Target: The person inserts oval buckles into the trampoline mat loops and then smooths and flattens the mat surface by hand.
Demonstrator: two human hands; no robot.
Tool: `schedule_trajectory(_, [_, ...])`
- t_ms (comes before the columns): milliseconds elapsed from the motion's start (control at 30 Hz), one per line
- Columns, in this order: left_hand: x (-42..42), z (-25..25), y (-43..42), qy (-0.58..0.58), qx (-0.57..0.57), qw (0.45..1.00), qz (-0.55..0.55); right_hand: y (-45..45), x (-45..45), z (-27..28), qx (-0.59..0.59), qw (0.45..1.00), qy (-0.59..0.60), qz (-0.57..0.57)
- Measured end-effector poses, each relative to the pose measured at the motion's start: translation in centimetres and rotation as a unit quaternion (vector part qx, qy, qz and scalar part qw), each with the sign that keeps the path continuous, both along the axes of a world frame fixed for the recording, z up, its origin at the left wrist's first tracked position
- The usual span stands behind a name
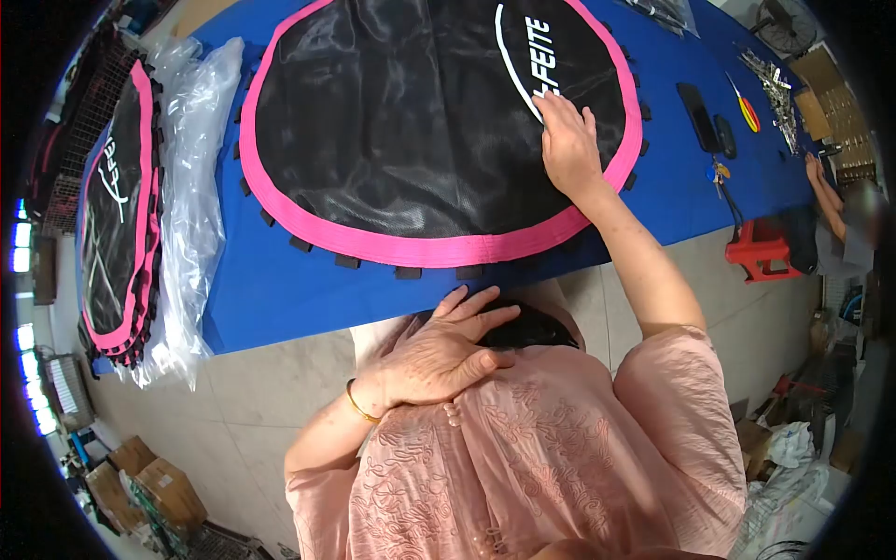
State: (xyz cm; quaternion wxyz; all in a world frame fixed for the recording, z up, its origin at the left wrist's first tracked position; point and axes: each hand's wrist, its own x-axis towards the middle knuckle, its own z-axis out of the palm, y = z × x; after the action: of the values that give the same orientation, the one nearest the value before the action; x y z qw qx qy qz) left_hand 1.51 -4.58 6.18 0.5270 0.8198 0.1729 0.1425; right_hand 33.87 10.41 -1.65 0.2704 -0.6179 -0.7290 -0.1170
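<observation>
A round black trampoline mat [401,121] with a pink border, white lettering and black tabs around its rim lies flat on the blue-covered table [266,308]. My right hand [569,145] rests on the mat's right part, beside the lettering, fingers slightly bent and apart. Against the front of my pink shirt [551,448] lies my left hand [446,347], its fingers spread, below the mat's near edge. It holds nothing, and a gold bangle [360,401] circles that wrist.
More pink-edged mats [117,224] and clear plastic film [191,187] lie at the table's left. To the right are a dark phone [698,117], yellow-red handled tool [748,112], keys [717,173] and metal pieces [775,93]. A red stool [761,250] stands near another person's arm [826,196].
</observation>
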Motion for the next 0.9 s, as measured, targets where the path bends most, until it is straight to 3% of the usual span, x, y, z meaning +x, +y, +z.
schedule_trajectory(233, [-1.2, -0.7, 1.0, 0.035, -0.033, 0.998, -0.027, 0.0, 0.1, -0.1, 0.004, 1.000, 0.006, 0.009])
schedule_trajectory(433, [0.0, -0.6, -0.3, -0.002, 0.019, 1.000, 0.002, -0.2, -0.1, 0.2, 0.000, 1.000, 0.011, 0.007])
schedule_trajectory(733, [-1.1, -0.1, 0.7, 0.018, -0.035, 0.999, -0.021, -0.2, -0.2, 0.5, -0.013, 1.000, 0.001, 0.002])
schedule_trajectory(900, [0.1, -0.4, 0.3, 0.024, 0.018, 0.998, -0.052, -0.2, -0.2, 0.7, -0.024, 1.000, 0.008, 0.003])
